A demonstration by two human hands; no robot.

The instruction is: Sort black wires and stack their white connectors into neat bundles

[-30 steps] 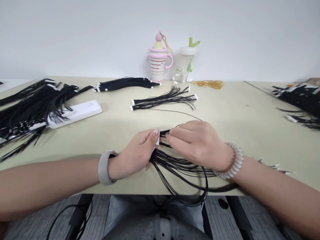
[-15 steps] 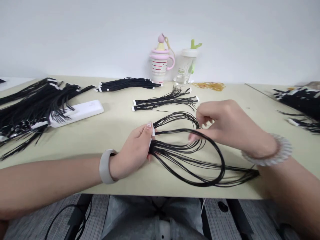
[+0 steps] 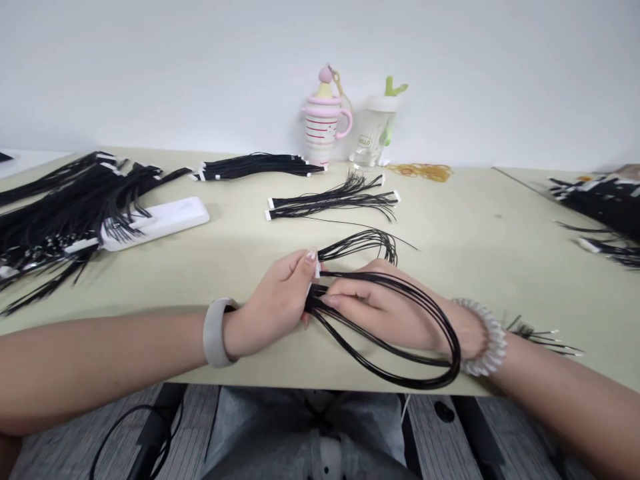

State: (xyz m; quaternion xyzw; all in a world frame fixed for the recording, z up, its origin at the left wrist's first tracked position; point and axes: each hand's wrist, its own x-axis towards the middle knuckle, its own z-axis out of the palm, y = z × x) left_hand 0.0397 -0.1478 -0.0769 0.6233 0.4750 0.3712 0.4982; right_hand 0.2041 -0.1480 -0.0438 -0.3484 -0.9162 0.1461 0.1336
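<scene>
Cables [image 3: 424,383], clutched by the left hand [image 3: 280,297] and pinched by the right hand [image 3: 387,310], are looped rightward along the worktop [image 3: 500,267], near its front edge, room being left behind.

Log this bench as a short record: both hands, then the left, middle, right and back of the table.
Left hand: grips white connectors of a looped black cable bundle
Right hand: fingers closed on the bundle's wires, near the left hand
Left: cable pile overlapping a white block
Middle: short cables
Right: another pile
Back: striped cup, clear cup, yellow bands
</scene>
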